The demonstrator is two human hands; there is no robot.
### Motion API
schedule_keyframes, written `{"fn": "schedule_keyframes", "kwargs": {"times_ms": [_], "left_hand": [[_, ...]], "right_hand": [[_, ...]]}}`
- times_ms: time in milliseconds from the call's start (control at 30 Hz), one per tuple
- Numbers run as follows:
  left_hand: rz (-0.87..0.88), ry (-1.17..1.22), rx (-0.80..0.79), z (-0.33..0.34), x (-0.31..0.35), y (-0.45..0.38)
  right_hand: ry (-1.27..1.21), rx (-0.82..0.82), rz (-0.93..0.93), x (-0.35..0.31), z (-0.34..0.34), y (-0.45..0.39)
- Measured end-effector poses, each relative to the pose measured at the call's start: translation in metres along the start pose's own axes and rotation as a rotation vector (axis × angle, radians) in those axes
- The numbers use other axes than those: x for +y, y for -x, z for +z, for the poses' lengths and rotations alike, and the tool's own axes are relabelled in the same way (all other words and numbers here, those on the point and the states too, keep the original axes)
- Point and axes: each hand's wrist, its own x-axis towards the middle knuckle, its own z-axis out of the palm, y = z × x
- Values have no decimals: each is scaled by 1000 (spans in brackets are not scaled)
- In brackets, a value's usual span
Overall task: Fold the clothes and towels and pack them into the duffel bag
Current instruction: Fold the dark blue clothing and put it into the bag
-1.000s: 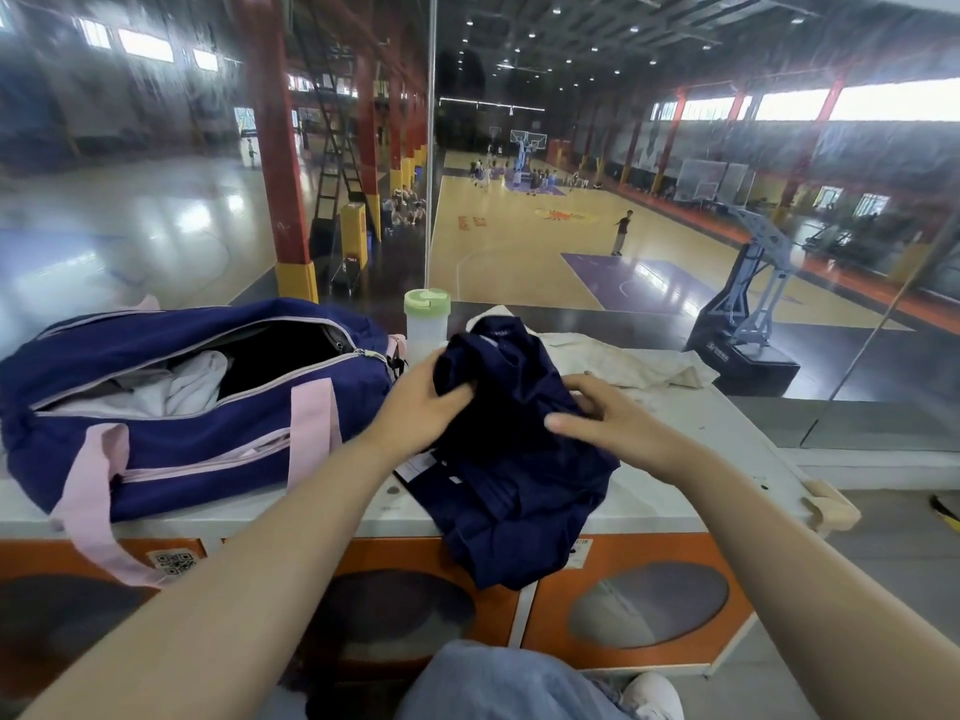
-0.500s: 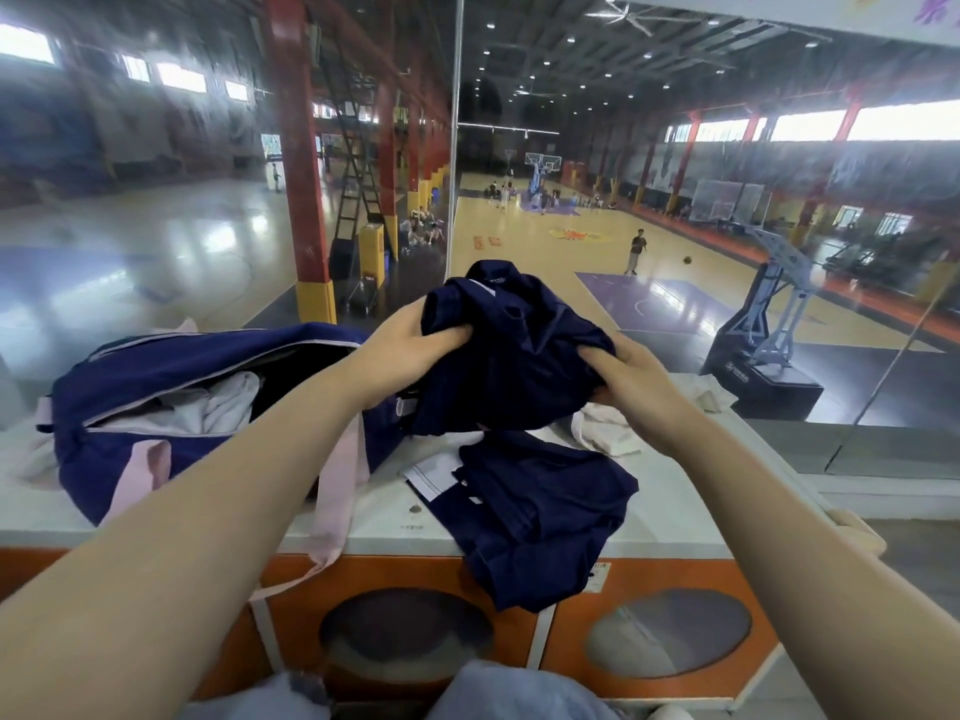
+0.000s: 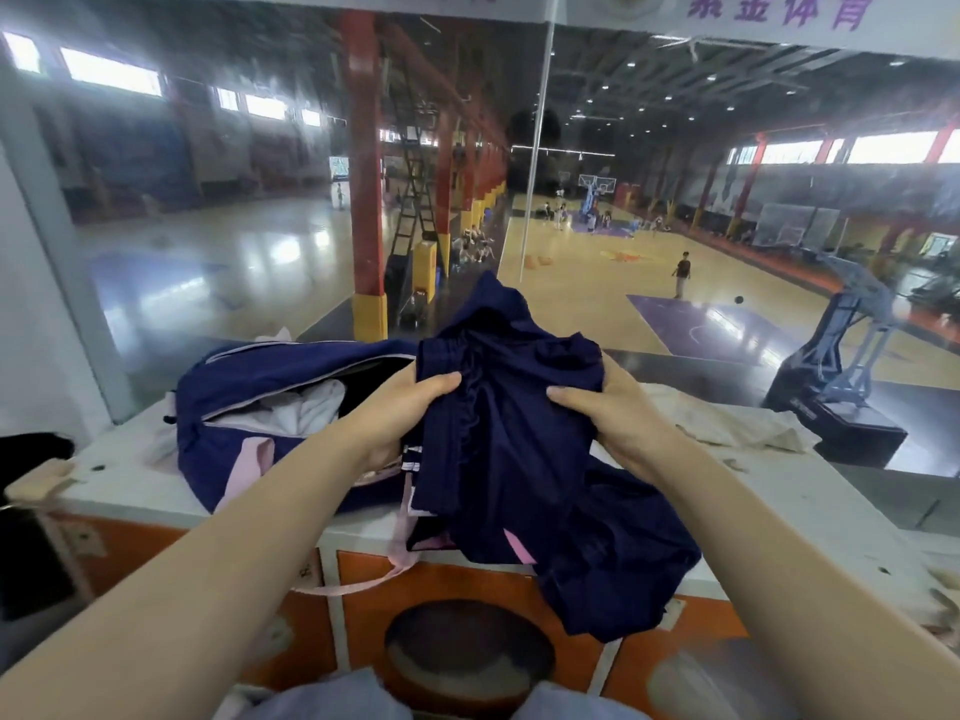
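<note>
Two hands, left hand (image 3: 400, 407) and right hand (image 3: 613, 413), fingers clenched on navy shorts (image 3: 509, 423), beside open duffel bag (image 3: 249, 376)

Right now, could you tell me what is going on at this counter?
A person holds a navy garment up with both hands, left hand and right hand gripping its top edge. The navy duffel bag sits open at left with white cloth inside. A beige cloth lies unfolded at right.

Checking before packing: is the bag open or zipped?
Open: the duffel bag gapes at the top, white cloth showing inside.
</note>
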Motion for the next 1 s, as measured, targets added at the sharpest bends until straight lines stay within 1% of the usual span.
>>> {"fn": "schedule_keyframes", "kwargs": {"times_ms": [67,133,267,333,433,500,567,633,733,767,833,867,900,933,967,1000], "left_hand": [[2,2,36,-8,-5,4],[14,0,58,-11,-9,5],[46,38,114,-10,-13,4],[97,-23,125,-7,-12,6],[188,-176,141,5,-9,12],[266,-248,114,16,-10,15],[287,-197,73,26,-11,19],[308,-147,35,31,-10,21],[348,-157,10,29,-8,23],[330,-151,18,28,-7,23],[269,-116,67,24,-4,24],[225,-73,97,19,-4,24],[169,10,117,15,-3,24],[97,116,130,11,-2,24],[19,205,132,7,0,26],[-53,253,128,4,2,28]], "right_hand": [[190,92,17,-2,18,-7],[361,128,26,-5,35,-11],[548,183,-26,-15,55,-7],[606,188,-64,-17,60,-5],[602,178,-43,-19,68,-11],[500,189,22,-26,75,-14],[352,157,57,-34,81,-12],[186,61,94,-40,83,-9],[-182,-100,169,-44,79,-7],[-265,-137,170,-45,77,-7],[-340,-194,158,-44,71,-9],[-324,-193,155,-43,69,-11],[-240,-172,140,-41,68,-15],[-76,-133,88,-38,67,-18],[179,-79,-32,-35,66,-19],[452,-26,-194,-32,66,-19]]}}
